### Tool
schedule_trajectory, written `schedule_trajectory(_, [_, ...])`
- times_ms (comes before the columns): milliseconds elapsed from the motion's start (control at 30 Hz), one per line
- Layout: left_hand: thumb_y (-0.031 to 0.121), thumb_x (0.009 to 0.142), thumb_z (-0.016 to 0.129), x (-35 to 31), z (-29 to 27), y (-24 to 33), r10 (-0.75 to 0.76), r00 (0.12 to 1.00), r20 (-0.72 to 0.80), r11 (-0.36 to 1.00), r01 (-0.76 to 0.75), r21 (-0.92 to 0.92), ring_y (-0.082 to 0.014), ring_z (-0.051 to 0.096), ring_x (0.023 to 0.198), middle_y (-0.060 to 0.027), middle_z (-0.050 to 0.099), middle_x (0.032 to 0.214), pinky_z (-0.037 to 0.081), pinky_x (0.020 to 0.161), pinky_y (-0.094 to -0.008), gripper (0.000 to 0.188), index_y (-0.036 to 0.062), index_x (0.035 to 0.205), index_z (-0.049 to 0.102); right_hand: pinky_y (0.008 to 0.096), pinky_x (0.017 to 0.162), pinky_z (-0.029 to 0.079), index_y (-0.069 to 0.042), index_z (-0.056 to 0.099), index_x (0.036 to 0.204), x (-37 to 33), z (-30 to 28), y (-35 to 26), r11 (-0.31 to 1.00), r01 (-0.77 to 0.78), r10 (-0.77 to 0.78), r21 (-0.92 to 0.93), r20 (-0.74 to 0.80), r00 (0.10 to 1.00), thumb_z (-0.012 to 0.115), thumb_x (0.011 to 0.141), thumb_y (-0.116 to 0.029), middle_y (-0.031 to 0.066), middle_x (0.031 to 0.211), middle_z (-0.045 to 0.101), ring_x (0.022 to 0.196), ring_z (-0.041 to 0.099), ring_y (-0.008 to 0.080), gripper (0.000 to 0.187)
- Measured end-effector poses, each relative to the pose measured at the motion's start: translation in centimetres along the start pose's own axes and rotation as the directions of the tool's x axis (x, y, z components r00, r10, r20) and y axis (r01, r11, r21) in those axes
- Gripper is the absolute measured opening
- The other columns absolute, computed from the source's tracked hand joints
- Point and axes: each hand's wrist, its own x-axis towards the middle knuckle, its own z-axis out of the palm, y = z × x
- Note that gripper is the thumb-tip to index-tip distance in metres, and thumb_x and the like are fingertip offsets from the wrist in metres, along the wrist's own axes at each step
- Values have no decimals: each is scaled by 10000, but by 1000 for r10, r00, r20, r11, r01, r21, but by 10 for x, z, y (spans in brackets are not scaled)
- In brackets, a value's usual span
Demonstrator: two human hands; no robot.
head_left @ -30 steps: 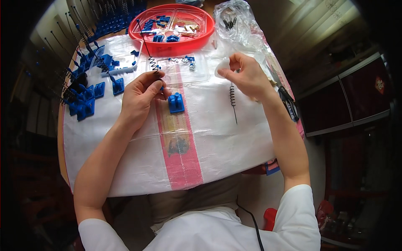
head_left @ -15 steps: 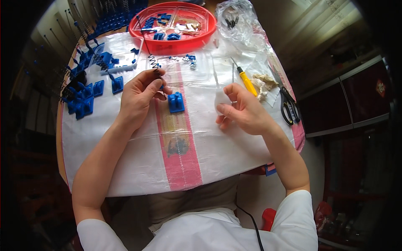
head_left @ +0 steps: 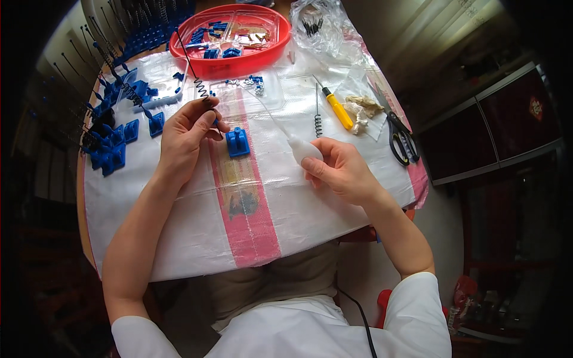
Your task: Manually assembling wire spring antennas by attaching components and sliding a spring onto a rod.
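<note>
My left hand (head_left: 190, 132) pinches a black coil spring with a long straight wire (head_left: 200, 83) that points up and leans left. What its lower end carries is mostly hidden by my fingers. Close by on the right, a small blue plastic base (head_left: 237, 143) lies on the pink stripe of the table cover, apart from both hands. My right hand (head_left: 341, 170) is closed around a white squeeze bottle (head_left: 303, 150). The bottle's long thin nozzle slants up and left, its tip near the small white and blue parts (head_left: 253, 85) in a clear tray.
A red basin (head_left: 239, 67) with a clear divided tray stands at the back. Blue bases with springs (head_left: 110, 149) crowd the left. Rightward lie another black spring (head_left: 317, 125), a yellow-handled tool (head_left: 339, 112), crumpled tissue (head_left: 361, 110) and scissors (head_left: 401, 140). A plastic bag (head_left: 334, 45) sits behind.
The white bottle has tipped from nearly upright toward the left, its nozzle now slanting that way. The black spring behind my right hand has come into clearer sight. The whole view has shifted slightly.
</note>
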Motion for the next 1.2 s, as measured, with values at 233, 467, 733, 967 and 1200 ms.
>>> schedule_trajectory(233, [112,1002,566,2,-4,-1,1,1000,17,1000,-1,0,-148,676,873,-63,655,967,527,741,-247,262,-7,1234,584,226,612,502,3,556,1122,10,-4,-12,999,17,-19,44,53,998,593,1006,-227,59,916,682,722,638,82,261])
schedule_trajectory(467, [111,1000,570,2,-2,-2,8,1000,23,1000,-8,-3,-151,679,863,-65,657,962,531,734,-250,265,-6,1238,585,222,592,503,10,589,1100,23,-16,-20,992,124,-123,-24,17,992,632,984,-253,67,907,692,731,646,78,290])
schedule_trajectory(733, [134,998,576,2,-2,-3,6,1000,-6,1000,-6,-3,-150,673,855,-51,656,943,518,723,-248,263,7,1227,594,197,526,472,2,634,1051,21,-12,-17,992,124,-125,-16,-55,991,662,956,-213,17,829,680,658,621,53,236])
schedule_trajectory(967, [116,994,578,2,-1,2,-12,1000,-4,1000,12,-25,-145,668,844,-55,653,956,526,722,-252,259,2,1226,591,195,597,464,13,660,1035,11,-11,-14,983,173,-179,-65,-99,979,679,932,-157,-3,809,654,674,572,31,199])
schedule_trajectory(1200, [105,994,577,1,-3,1,-21,1000,-4,999,21,-30,-139,672,846,-57,656,956,533,731,-254,250,-8,1216,594,209,588,454,35,633,1050,4,-19,-9,954,231,-248,-189,-73,966,611,930,-103,41,793,652,645,560,59,184])
